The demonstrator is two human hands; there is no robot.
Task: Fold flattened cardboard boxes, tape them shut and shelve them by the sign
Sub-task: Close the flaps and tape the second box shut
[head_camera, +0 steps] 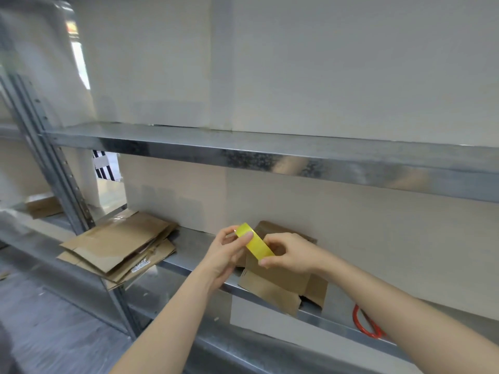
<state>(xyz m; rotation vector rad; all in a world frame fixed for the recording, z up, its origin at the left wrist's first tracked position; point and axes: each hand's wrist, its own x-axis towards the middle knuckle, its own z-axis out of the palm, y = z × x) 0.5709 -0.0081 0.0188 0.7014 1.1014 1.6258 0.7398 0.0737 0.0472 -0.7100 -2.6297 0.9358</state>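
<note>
Left hand [229,249] and right hand [289,255]: both clenched on yellow tape roll [258,244], left pinching its upper end, right its lower end, above the front edge of the metal shelf [193,247]. Directly below, partly folded cardboard box [272,287], flaps overhanging that front edge. Toward the shelf's left end, stack of flattened boxes [118,247], likewise overhanging. Toward the right end, red looped item [368,323], identity unclear.

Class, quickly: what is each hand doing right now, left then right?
Left hand: grips the upper end of the yellow tape roll.
Right hand: pinches the lower end of the same roll.
</note>
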